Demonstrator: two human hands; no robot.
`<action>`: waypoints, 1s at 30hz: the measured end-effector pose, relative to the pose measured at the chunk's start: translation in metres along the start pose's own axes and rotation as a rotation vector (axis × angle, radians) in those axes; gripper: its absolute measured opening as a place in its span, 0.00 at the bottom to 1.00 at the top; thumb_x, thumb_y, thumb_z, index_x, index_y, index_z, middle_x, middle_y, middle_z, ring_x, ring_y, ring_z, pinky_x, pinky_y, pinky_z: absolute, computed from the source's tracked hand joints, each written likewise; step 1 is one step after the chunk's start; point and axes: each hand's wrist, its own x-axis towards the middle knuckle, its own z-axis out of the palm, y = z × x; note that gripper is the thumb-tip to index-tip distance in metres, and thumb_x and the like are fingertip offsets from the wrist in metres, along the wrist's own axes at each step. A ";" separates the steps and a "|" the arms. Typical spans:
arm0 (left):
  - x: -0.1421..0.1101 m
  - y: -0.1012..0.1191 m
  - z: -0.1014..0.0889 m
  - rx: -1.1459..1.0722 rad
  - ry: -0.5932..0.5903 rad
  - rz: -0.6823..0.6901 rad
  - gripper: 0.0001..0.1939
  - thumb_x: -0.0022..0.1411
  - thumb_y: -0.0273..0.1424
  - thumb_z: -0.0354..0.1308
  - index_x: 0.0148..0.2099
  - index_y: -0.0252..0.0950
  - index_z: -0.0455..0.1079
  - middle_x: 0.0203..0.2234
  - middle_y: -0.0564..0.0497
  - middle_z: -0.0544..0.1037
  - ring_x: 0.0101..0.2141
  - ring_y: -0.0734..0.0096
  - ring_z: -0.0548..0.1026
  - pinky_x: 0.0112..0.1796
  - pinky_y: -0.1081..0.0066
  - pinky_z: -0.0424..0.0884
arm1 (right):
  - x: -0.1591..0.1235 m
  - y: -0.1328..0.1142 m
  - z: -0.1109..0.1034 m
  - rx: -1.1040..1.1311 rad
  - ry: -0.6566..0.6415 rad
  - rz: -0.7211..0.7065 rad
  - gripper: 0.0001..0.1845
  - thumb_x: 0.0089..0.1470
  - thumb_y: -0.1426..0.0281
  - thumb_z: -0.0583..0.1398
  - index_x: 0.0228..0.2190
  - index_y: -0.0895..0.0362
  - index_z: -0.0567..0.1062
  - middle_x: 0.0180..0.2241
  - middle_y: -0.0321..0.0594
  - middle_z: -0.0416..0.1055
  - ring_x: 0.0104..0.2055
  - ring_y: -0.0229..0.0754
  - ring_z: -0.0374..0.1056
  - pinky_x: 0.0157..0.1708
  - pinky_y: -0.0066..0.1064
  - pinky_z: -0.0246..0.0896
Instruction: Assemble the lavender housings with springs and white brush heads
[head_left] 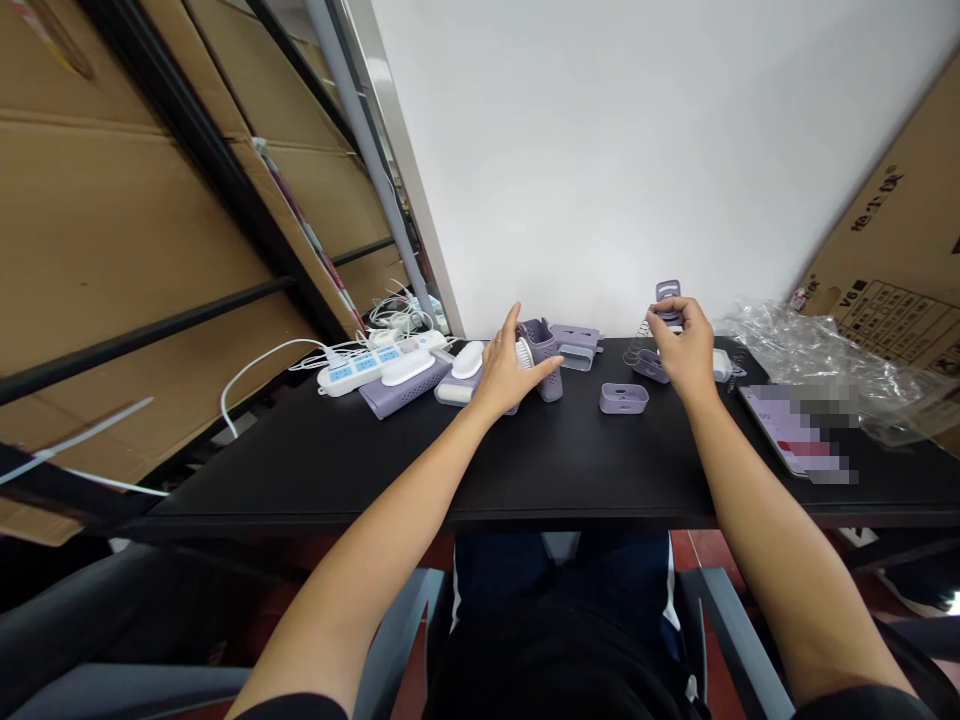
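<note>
My left hand (506, 370) is open, thumb and index finger spread apart beside a purple perforated housing (550, 385). A white bristled piece (523, 352) shows between the hand and that housing. In a pinch, my right hand (686, 350) holds a thin wire coil spring (642, 338) by its upper end. The spring hangs over a small purple holder (651, 366), partly covered by my fingers. Just left of my right wrist lies an oval purple tray-like part (624, 399). A slotted purple piece (667, 290) stands behind my right hand.
A white power strip (375, 365) with tangled cables and purple-and-white pieces (401, 385) lie on the left of the black table (570, 475). A phone (787, 430), clear plastic bags (840, 350) and a large carton (892, 270) are on the right. A white wall stands behind.
</note>
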 end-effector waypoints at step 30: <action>-0.023 0.037 -0.005 -0.058 0.164 0.404 0.06 0.70 0.37 0.58 0.42 0.40 0.69 0.33 0.51 0.80 0.30 0.70 0.75 0.34 0.67 0.71 | -0.040 -0.042 0.027 0.548 -0.533 0.368 0.24 0.51 0.53 0.71 0.42 0.51 0.72 0.38 0.37 0.82 0.30 0.37 0.74 0.29 0.28 0.65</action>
